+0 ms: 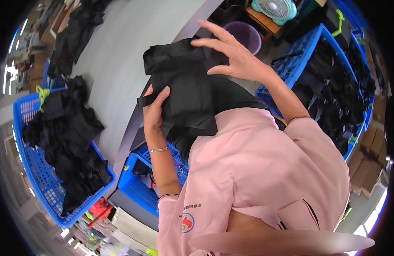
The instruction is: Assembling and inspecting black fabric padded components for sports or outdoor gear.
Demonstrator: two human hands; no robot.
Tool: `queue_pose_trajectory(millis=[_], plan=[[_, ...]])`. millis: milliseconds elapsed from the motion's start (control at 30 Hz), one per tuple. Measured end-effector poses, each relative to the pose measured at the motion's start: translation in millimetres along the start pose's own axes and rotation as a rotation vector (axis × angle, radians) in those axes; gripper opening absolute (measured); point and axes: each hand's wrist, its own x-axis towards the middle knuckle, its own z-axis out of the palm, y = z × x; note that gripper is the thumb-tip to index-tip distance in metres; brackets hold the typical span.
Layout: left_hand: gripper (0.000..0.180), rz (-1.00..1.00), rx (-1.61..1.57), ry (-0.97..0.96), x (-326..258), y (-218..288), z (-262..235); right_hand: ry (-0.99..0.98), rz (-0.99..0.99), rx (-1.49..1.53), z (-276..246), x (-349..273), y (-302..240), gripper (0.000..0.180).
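Note:
A black fabric piece point(184, 91) with folded layers and strap-like edges hangs in front of my body, over the near edge of the table. My left hand point(155, 106) grips its left edge, the thumb lying on top and the other fingers mostly hidden under the cloth. A narrow black band sticks out to the left beside that hand. At the upper right of the cloth, my right hand point(235, 53) is open with fingers spread. Its fingertips are close to the cloth's top edge; whether they touch it I cannot tell.
The pale table point(116, 55) stretches away, with dark cloth point(73, 38) along its far left. Blue baskets of black pieces stand left point(39, 153) and right point(308, 47). A smaller blue basket point(137, 187) sits below the table edge. Beyond are a purple bin point(248, 36) and a teal fan point(274, 9).

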Motion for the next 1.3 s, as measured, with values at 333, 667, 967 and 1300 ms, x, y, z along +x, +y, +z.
queue_pose_trajectory(millis=[333,667,967,1300], plan=[[0.041,0.094,0.179,-0.101,-13,15,25,0.464,0.288,0.499,-1,-17,22,0.037],[0.044,0.275,0.286,-0.128,-5,-13,68,0.181,0.583,0.983,59,-89,-32,0.035],[0.052,0.118,0.078,-0.274,-14,-44,63,1.084,0.911,0.579,-75,-212,57,0.026],[0.046,-0.066,0.144,-0.015,-23,-75,-15,1.082,0.902,-0.168,-332,-381,60,0.048]])
